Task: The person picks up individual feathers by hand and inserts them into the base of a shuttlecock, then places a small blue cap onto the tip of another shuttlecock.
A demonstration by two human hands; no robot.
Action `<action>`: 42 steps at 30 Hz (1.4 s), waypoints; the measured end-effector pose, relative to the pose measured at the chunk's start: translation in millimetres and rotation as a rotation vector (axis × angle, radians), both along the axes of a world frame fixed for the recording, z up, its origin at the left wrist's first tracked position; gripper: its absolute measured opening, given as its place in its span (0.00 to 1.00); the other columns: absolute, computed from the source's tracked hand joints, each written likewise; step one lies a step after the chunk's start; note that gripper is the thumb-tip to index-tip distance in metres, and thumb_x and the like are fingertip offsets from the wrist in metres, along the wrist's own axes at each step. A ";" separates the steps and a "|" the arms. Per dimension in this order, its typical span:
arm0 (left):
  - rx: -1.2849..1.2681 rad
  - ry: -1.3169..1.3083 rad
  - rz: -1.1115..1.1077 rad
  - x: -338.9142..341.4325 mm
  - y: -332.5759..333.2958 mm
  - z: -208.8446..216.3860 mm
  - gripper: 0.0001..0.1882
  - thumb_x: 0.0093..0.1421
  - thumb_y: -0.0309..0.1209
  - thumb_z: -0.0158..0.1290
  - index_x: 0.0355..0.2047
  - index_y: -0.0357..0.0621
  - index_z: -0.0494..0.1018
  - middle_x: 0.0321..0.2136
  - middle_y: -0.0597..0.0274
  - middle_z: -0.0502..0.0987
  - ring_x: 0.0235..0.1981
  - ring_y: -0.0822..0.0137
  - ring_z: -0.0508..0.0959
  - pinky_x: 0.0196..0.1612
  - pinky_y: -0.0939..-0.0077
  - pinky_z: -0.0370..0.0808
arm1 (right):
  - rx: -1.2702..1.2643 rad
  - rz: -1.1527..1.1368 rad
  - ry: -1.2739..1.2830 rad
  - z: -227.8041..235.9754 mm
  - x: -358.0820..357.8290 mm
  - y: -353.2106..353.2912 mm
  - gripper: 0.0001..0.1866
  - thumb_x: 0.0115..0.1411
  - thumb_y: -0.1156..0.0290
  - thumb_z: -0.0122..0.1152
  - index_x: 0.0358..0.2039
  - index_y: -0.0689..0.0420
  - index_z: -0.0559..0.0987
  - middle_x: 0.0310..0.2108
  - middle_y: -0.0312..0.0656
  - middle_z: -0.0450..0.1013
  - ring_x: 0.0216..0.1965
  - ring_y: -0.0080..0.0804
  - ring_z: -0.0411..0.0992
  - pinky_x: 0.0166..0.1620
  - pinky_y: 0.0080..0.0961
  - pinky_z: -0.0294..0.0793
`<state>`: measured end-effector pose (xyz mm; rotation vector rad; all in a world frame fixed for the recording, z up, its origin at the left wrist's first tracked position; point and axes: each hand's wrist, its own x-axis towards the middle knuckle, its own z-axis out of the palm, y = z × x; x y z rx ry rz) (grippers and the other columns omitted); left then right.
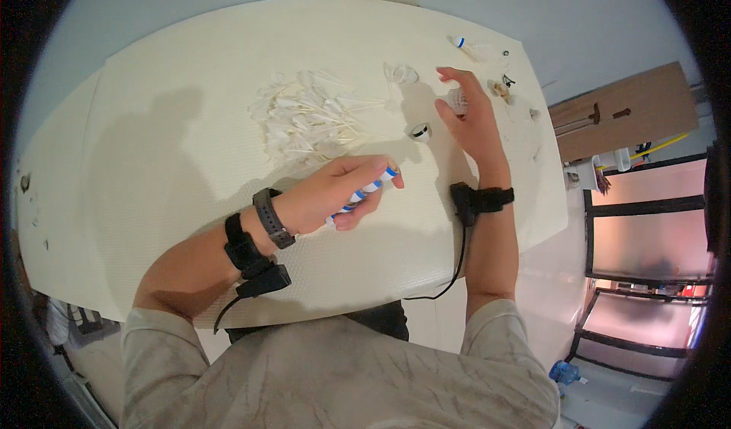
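Observation:
My left hand [335, 193] is closed around a row of several white shuttlecock corks [371, 185] with blue bands; the fingers partly cover them. Farther right, my right hand [476, 113] is raised with its thumb and forefinger curved wide apart. A whitish see-through ridged piece [457, 100] shows in the gap between them; whether the hidden fingers touch it cannot be told. Just left of this hand stands a white cork with a dark band [421, 132]. A pile of white feathers [304, 121] with thin stems lies beyond my left hand.
A whitish ring-shaped piece [403, 73] lies beside the feather pile. A blue-banded cork with feathers [460, 42] lies at the table's far right, near small dark and tan scraps [501, 89]. A wooden board [628, 113] stands past the right edge. Black cables [460, 258] trail from both wrists.

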<state>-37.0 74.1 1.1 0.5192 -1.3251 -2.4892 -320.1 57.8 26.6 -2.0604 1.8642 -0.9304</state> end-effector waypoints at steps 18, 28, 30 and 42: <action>-0.016 -0.001 -0.001 0.5 -0.2 -0.2 0.24 0.76 0.50 0.38 0.47 0.40 0.72 0.15 0.73 0.62 0.11 0.81 0.58 0.16 0.83 0.56 | -0.132 0.022 0.027 -28.5 -3.3 -22.2 0.19 0.55 0.71 0.61 0.49 0.57 0.79 0.52 0.50 0.76 0.47 0.51 0.77 0.52 0.38 0.77; -0.001 -0.004 -0.005 2.0 0.2 -0.7 0.25 0.76 0.51 0.38 0.46 0.40 0.72 0.15 0.74 0.62 0.12 0.81 0.59 0.16 0.84 0.57 | 0.115 -0.042 0.008 4.4 -21.3 10.1 0.16 0.57 0.74 0.60 0.46 0.60 0.79 0.43 0.49 0.77 0.41 0.41 0.77 0.48 0.32 0.75; -0.012 -0.001 -0.001 1.6 0.7 0.1 0.25 0.75 0.51 0.38 0.46 0.40 0.72 0.15 0.73 0.62 0.12 0.81 0.59 0.17 0.84 0.57 | 0.057 -0.007 0.007 6.8 -28.8 11.9 0.16 0.57 0.74 0.60 0.46 0.59 0.78 0.42 0.46 0.77 0.38 0.39 0.76 0.47 0.32 0.75; -0.013 -0.015 0.003 1.4 1.0 3.6 0.25 0.75 0.51 0.39 0.46 0.40 0.72 0.15 0.73 0.62 0.11 0.80 0.58 0.17 0.84 0.57 | -0.170 0.017 0.092 -13.0 -2.1 -6.7 0.19 0.58 0.66 0.70 0.48 0.56 0.77 0.45 0.44 0.77 0.44 0.45 0.73 0.48 0.35 0.76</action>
